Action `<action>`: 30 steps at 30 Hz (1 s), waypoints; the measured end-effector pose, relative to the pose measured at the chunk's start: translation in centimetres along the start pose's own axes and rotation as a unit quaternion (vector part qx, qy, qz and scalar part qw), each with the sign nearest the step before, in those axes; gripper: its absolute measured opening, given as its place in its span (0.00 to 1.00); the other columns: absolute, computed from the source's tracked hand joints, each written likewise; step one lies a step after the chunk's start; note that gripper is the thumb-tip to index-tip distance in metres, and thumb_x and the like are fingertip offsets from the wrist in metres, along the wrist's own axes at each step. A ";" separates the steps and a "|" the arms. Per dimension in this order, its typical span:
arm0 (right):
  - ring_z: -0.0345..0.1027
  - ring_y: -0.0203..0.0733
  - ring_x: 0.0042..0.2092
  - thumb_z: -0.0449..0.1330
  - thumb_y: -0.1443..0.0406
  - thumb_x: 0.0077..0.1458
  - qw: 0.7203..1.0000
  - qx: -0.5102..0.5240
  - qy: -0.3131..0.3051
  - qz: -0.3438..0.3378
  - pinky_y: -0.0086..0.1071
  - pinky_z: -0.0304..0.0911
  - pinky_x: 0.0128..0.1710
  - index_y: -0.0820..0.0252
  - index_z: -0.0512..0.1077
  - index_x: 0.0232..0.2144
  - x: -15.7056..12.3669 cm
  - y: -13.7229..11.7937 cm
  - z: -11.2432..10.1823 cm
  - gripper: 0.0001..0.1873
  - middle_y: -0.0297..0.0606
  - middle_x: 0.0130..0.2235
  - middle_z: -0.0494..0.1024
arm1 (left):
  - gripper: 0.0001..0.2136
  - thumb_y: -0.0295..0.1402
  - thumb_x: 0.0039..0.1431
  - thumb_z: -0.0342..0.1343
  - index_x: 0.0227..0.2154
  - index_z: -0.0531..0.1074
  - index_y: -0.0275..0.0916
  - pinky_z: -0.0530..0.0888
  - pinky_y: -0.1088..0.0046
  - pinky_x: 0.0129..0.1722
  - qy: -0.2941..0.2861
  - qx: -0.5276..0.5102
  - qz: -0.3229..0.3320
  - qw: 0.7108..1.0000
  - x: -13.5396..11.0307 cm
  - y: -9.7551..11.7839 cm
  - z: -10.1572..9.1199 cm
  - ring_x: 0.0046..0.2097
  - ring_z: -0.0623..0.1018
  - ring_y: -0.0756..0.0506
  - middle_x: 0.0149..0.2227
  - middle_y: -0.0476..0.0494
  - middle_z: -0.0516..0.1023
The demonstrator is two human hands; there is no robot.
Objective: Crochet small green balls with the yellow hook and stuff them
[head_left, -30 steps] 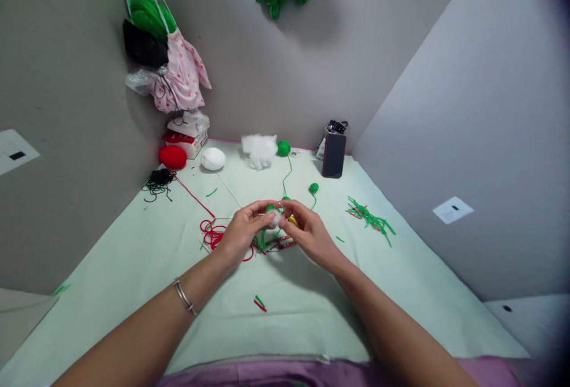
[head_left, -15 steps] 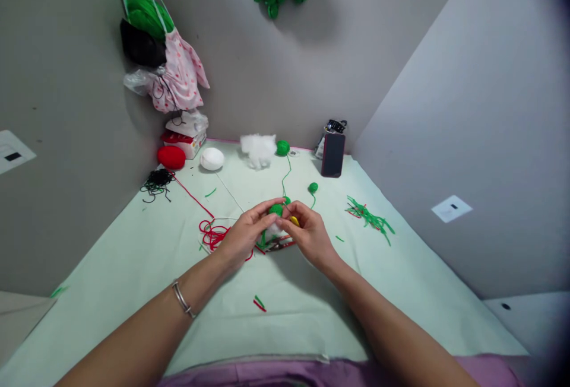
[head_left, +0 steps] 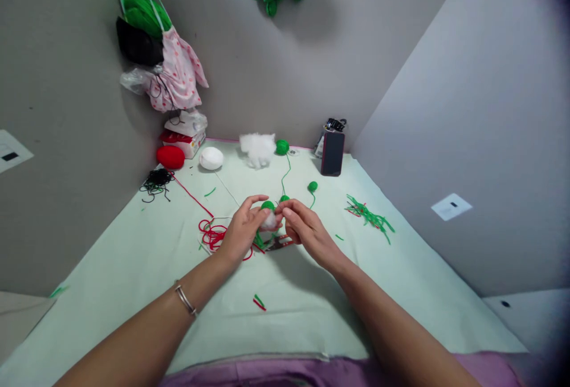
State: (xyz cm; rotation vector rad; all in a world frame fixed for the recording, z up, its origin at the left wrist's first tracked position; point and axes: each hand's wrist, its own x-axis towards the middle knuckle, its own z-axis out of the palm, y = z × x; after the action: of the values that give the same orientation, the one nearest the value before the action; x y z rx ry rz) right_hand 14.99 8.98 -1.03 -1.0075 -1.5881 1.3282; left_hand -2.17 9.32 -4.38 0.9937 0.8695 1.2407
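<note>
A small green crocheted piece point(head_left: 268, 205) with white stuffing point(head_left: 269, 221) bulging from it is held in my left hand point(head_left: 244, 227), between thumb and fingers. My right hand point(head_left: 307, 227) is closed in a pinch at the right side of the piece. A thin tip shows by its fingertips; the rest of this tool is hidden in the hand. Green yarn strands point(head_left: 259, 240) hang below the piece. Under the hands lie scissors point(head_left: 280, 243) with reddish handles, partly covered. A small green ball point(head_left: 285, 199) sits just behind the fingers.
Loose red yarn point(head_left: 212, 235) lies left of my hands. Red point(head_left: 170, 156), white point(head_left: 211, 158) and green point(head_left: 282, 147) yarn balls stand at the back, near fluffy stuffing point(head_left: 258, 149). A phone point(head_left: 332, 154) leans at back right; green yarn scraps point(head_left: 369, 218) lie on the right.
My hands have shifted slightly left and turned the piece, so more white stuffing shows. The yellow handle seen in my right hand is now hidden.
</note>
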 end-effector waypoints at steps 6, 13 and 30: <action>0.58 0.29 0.20 0.56 0.50 0.66 0.997 0.018 -0.061 0.052 0.26 0.50 0.19 0.59 0.70 0.37 -0.2 0.1 0.0 0.18 0.28 0.24 0.71 | 0.18 0.39 0.55 0.68 0.46 0.75 0.38 0.77 0.70 0.40 0.018 0.030 0.029 0.999 0.0 0.3 -0.1 0.33 0.81 0.47 0.32 0.48 0.83; 0.63 0.27 0.17 0.59 0.57 0.63 0.990 0.070 -0.081 0.097 0.22 0.56 0.16 0.59 0.69 0.38 -0.2 0.7 0.4 0.11 0.23 0.24 0.68 | 0.18 0.36 0.55 0.68 0.48 0.77 0.38 0.75 0.66 0.52 0.029 0.042 0.047 0.998 0.1 0.2 -0.1 0.46 0.82 0.43 0.44 0.41 0.84; 0.50 0.26 0.13 0.66 0.56 0.54 0.961 0.192 -0.083 0.179 0.24 0.45 0.13 0.62 0.73 0.35 0.6 0.4 -0.2 0.14 0.20 0.18 0.63 | 0.16 0.37 0.55 0.67 0.46 0.79 0.40 0.76 0.67 0.45 0.038 0.105 0.052 0.992 -0.3 0.5 0.1 0.41 0.82 0.42 0.38 0.45 0.84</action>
State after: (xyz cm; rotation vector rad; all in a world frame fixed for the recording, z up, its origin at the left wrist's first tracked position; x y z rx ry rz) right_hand 14.99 9.65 -1.38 -0.9834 -1.2257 1.9269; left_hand -2.32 9.01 -3.84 1.1775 1.0352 1.3006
